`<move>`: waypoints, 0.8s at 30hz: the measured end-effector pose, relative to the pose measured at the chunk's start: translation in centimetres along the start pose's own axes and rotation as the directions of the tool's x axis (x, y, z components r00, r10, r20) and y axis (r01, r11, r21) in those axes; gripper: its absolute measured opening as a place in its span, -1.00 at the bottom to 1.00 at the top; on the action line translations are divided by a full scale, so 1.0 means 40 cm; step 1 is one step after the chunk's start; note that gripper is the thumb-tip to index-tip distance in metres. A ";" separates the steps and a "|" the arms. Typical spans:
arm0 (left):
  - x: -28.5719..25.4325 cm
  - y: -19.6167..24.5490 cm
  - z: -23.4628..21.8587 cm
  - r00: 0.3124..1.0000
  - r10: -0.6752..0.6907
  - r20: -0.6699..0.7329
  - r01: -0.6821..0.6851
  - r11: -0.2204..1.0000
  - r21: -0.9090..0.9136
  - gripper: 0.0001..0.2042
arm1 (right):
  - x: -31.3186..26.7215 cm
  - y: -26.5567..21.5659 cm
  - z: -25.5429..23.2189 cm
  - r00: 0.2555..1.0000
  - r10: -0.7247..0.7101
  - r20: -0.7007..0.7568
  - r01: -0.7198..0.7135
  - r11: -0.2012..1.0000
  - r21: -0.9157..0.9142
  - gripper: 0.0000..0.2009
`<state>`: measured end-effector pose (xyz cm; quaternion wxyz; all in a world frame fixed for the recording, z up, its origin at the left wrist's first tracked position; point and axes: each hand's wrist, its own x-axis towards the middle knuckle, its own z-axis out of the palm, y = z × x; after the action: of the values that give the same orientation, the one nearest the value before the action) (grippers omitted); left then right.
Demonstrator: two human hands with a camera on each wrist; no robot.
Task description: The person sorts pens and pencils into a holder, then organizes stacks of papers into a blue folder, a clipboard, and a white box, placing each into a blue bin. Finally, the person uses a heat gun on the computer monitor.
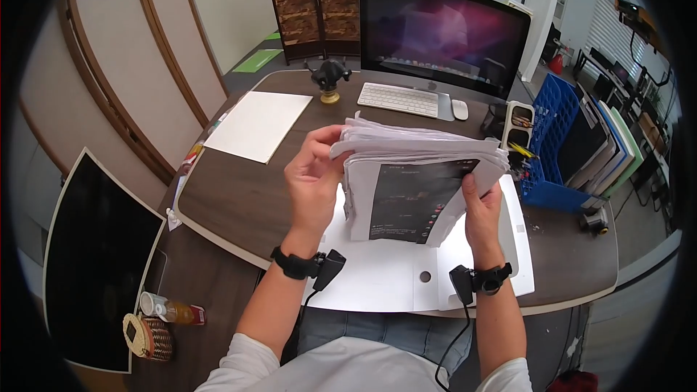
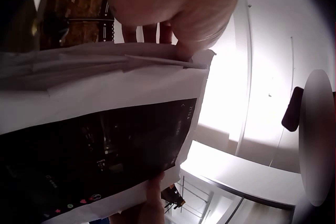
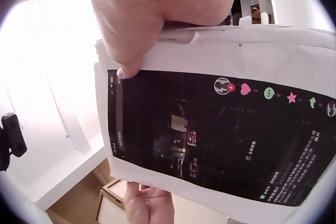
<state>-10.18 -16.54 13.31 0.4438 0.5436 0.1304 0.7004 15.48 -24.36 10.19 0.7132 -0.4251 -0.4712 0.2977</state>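
A thick stack of paper sheets (image 1: 425,196) stands raised over the desk, held between both hands. Its front sheet carries a large dark printed screenshot (image 3: 210,129) with small coloured icons. My left hand (image 1: 316,174) grips the stack's upper left corner, thumb against the pages. On the other side, my right hand (image 1: 483,214) holds the right edge, its thumb (image 3: 128,69) pressed on the printed face. Uneven, wrinkled page edges show along the top. Below the stack lies an open white folder (image 1: 377,283) with a round hole.
Behind the stack are a keyboard (image 1: 398,99), a mouse (image 1: 459,109) and a monitor (image 1: 443,36). A blue file rack (image 1: 555,145) with folders stands at right, beside a pen holder (image 1: 518,123). A white board (image 1: 260,125) lies at left; a bottle (image 1: 178,312) is lower left.
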 end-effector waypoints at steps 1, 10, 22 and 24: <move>0.004 -0.004 0.002 0.999 -0.041 -0.005 0.041 0.996 -0.083 -0.92 | 0.002 0.004 -0.003 1.000 0.007 0.010 -0.007 1.000 -0.016 -0.52; -0.086 -0.033 0.117 0.998 0.036 0.061 -0.062 0.860 0.506 -0.12 | -0.015 -0.017 0.035 0.998 0.051 0.029 -0.052 0.998 0.020 -0.51; -0.012 -0.010 0.037 0.954 -0.252 0.160 0.210 0.948 0.238 -0.18 | 0.036 -0.133 0.030 0.839 -0.543 0.002 0.528 0.814 -0.244 -0.11; -0.025 -0.041 0.034 0.949 -0.255 0.184 0.200 0.942 0.269 -0.20 | 0.051 -0.167 0.030 0.744 -0.648 0.164 0.653 0.653 -0.383 -0.18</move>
<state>-8.19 -16.75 12.08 0.4624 0.6488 0.2298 0.5589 15.29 -25.36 17.21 0.6612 -0.3682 -0.6485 -0.0821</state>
